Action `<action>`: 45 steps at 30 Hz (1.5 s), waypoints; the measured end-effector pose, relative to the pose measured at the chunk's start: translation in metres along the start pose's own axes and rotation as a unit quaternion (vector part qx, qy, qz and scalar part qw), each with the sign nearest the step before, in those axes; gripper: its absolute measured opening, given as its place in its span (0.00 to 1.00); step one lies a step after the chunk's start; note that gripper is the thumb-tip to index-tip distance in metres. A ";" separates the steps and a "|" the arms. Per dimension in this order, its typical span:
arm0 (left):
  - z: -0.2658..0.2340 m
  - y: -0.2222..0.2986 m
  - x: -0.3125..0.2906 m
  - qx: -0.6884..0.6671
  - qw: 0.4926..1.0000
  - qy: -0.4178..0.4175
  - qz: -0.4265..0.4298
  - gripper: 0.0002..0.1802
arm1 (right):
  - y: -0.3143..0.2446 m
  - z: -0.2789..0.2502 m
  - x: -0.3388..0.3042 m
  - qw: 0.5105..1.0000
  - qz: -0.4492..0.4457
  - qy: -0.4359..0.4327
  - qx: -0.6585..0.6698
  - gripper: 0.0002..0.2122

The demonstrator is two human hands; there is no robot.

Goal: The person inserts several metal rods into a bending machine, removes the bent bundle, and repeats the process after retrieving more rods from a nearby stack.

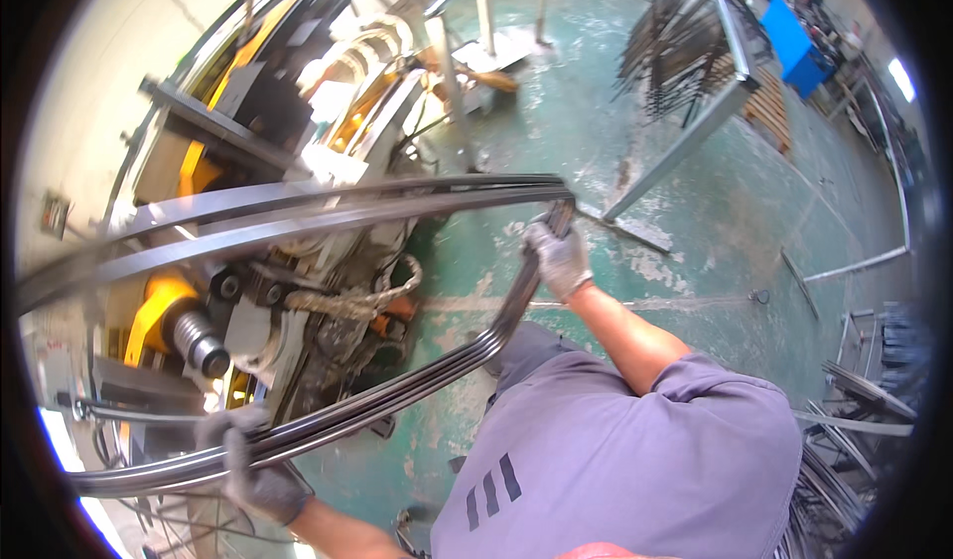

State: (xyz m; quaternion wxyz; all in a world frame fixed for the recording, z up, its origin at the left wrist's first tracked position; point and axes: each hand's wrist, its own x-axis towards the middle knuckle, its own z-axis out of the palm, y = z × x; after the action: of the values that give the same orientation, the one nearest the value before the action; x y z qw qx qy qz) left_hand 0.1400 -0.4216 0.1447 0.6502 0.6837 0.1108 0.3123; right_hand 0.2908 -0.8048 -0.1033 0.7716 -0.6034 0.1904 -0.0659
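Gloves closed tight: my left hand [260, 470] grips the lower run of the bent metal strips [397, 395] low beside me, and my right hand [558, 256] is shut round them farther out, at the sharp bend. I judge I'm carrying this long bundle clear of the yellow bending machine [278, 261] beyond it. Turning it calls for room, with the steel rack [695, 53] behind on the green floor [695, 231].

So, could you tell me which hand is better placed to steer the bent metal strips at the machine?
Probably the left hand: it grips the bent metal strips right beside the yellow machine, while the right hand holds the far corner.
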 end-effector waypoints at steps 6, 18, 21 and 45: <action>0.135 -0.117 -0.112 -0.295 0.886 -0.079 -0.349 0.21 | -0.142 -0.217 0.071 0.918 -0.230 0.264 -0.187 0.08; 0.471 -0.178 -0.230 -0.195 0.764 -0.346 -0.509 0.22 | -0.351 -0.521 0.333 0.692 -0.176 0.365 -0.597 0.16; 0.522 -0.175 -0.227 -0.131 0.800 -0.355 -0.465 0.22 | -0.341 -0.550 0.412 0.707 -0.129 0.323 -0.616 0.14; 0.168 -0.179 -0.381 0.166 0.910 0.216 -0.312 0.15 | 0.109 -0.409 0.210 0.563 -0.005 -0.314 -0.765 0.18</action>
State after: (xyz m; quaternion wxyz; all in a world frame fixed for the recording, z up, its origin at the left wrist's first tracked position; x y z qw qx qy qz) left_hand -0.0163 -0.7483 -0.1283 0.5517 0.6285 0.5061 0.2107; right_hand 0.3169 -1.2162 -0.3344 0.0322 -0.9511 -0.0880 0.2942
